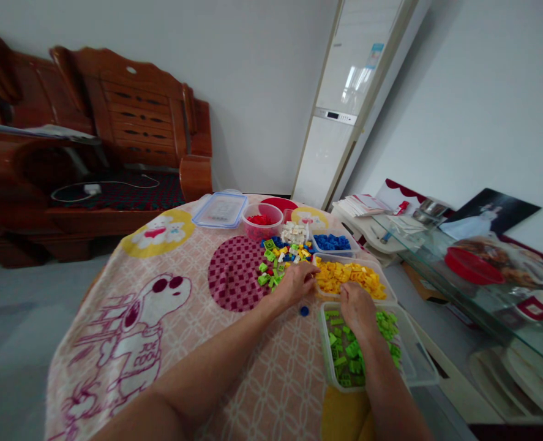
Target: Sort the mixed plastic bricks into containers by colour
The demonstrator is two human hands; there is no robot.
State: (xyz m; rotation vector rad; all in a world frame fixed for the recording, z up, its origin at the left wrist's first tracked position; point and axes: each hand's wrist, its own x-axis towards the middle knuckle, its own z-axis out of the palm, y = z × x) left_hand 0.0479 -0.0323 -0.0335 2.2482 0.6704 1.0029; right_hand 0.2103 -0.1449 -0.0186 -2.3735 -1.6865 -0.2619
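My left hand rests on the patterned tablecloth, its fingers curled at the near edge of a loose pile of mixed coloured bricks. What its fingers hold, if anything, is hidden. My right hand lies palm down over the far end of a clear tub of green bricks, fingers bent toward the tub of yellow bricks. A single blue brick lies on the cloth between my hands.
A tub of blue bricks, a round tub of red bricks and a clear lid stand at the far side. A wooden sofa is behind left. A glass-topped shelf with dishes runs along the right.
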